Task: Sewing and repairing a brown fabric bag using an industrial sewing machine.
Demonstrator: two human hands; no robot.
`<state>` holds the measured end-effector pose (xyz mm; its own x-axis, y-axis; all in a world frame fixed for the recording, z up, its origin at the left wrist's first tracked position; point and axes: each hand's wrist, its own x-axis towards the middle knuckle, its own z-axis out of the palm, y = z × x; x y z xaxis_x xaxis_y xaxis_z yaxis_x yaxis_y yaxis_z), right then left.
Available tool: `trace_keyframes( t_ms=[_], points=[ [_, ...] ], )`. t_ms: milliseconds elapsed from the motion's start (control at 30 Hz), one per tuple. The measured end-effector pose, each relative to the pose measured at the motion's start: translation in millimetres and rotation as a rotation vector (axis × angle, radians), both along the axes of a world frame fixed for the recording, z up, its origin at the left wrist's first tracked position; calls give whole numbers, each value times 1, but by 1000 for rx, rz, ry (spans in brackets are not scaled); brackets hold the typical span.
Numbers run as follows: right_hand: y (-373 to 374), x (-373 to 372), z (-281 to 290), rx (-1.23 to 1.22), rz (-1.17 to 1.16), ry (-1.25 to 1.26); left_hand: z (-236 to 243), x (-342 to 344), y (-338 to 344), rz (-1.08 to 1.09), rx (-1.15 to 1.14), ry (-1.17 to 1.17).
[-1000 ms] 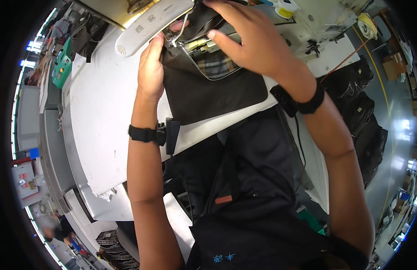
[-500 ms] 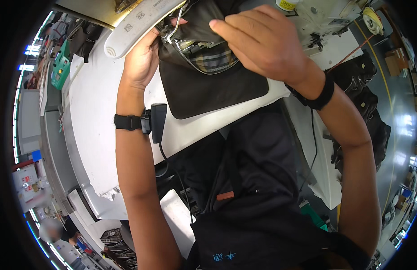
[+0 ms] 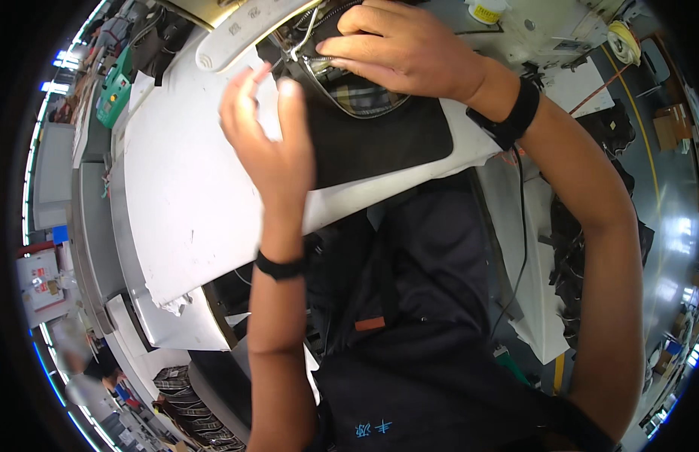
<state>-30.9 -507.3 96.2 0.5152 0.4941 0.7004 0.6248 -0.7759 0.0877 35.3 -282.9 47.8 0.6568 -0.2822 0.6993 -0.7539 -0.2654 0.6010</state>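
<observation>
Below and right of the long, white, rounded machine arm (image 3: 247,32) lay a dark brown, leathery bag (image 3: 387,139); the right hand (image 3: 413,54) touched its mouth, grip impossible to tell, while the left hand (image 3: 270,143) spread wide. Keeping that mouth flat seemed wisest. Below the machine arm's left end, the smooth white desk (image 3: 180,169) offered bare room, its near edge farther below.

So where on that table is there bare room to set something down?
On the white table, the broad patch between its left edge and the left hand. It's crowded by the machine arm, where the right hand is on the dark bag.
</observation>
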Motion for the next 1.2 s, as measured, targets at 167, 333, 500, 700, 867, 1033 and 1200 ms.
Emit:
trace_keyframes(
  t_ms=[167,333,500,700,867,1033,1200],
  points=[
    [-3,15,-12,2,5,-139,-19,-36,-30,106,153,-54],
    [9,14,-7,0,17,-78,-15,-34,-41,257,226,-80],
    [10,16,-12,16,45,-125,38,-48,-17,235,466,-65],
    [11,15,-13,20,61,-109,47,-29,9,-100,354,122],
    [8,13,-12,61,110,-82,50,31,21,-482,-102,1112],
    [8,14,-9,31,121,-46,27,63,15,-855,-285,1320],
    [9,14,-11,65,119,-68,27,72,13,-859,-334,1453]
  ],
)
